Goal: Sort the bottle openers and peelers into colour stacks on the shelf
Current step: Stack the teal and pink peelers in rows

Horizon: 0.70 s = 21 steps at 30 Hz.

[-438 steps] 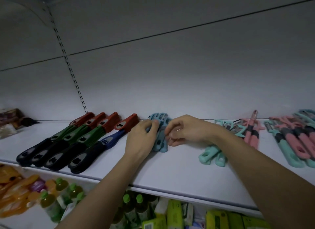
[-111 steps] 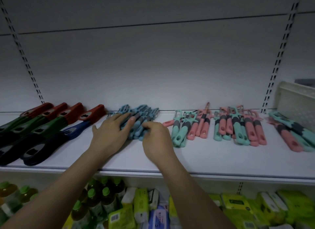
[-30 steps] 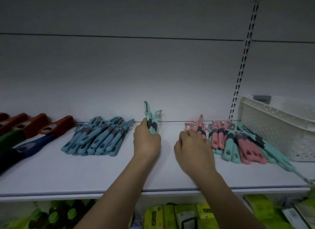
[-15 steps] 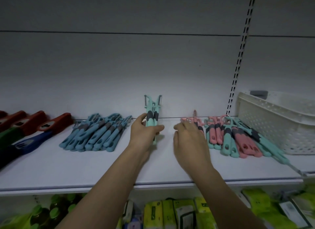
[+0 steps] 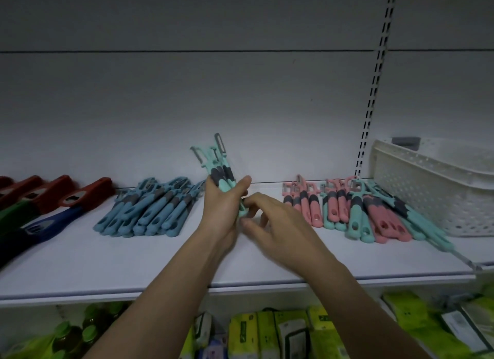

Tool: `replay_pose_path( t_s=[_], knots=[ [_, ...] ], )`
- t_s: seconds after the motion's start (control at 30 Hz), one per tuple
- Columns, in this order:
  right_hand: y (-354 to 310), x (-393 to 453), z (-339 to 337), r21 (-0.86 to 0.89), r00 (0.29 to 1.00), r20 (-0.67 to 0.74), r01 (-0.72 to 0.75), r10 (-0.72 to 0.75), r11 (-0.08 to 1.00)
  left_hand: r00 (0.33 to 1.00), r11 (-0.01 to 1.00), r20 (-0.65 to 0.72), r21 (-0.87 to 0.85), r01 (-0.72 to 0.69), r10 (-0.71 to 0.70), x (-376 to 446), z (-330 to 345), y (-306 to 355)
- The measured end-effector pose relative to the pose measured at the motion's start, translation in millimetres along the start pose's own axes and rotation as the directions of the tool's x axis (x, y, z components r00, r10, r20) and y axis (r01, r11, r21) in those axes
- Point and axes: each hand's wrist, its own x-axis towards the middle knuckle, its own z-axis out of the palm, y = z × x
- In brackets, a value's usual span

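**Mint peelers in hand, squaring the bundle**

My left hand has its fingers and thumb curled round a small bundle of mint-green peelers, holding them upright with the blades pointing up and far, above the middle of the shelf. My right hand sits just right of it, fingers loosely bent and spread, tips at the handle ends of the bundle; whether they pinch a handle or only nudge it I cannot tell, since the hand is blurred.

To the left lies the blue peeler stack, laid flat and fanned, well apart from my hands. Further left are the bottle openers, red heads towards the back wall. To the right, a mixed heap of pink and mint peelers lies close to a white perforated basket.

I judge the step in hand to be gathering the mint peelers into one stack. The next move calls for aligning the handles, laying the bundle flat in the bare gap between blue and pink, then picking the remaining mint ones out of the heap on the right without dragging pink ones along.
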Motion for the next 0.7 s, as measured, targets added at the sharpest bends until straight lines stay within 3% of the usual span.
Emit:
replay_pose_path(
  t_s=[0.13, 0.27, 0.4, 0.7],
  knots=[
    [-2, 1, 0, -0.072, 0.999, 0.039, 0.006, -0.004, 0.997, 0.998, 0.951, -0.009, 0.305, -0.059, 0.064, -1, 2, -5],
    [-1, 2, 1, -0.041, 0.998, 0.056, -0.03, 0.032, 0.999, 0.995, 0.788, 0.022, 0.609, -0.091, 0.099, 2, 0, -10],
    [2, 3, 3, -0.051, 0.997, 0.03, -0.07, 0.072, 0.996, 0.992, 0.631, 0.061, 0.767, -0.117, 0.11, 3, 1, -11],
    [9, 4, 7, -0.125, 0.99, 0.077, -0.108, 0.118, 0.986, 0.977, 0.418, 0.139, 0.887, -0.195, 0.162, 2, -2, -15]
  ],
)
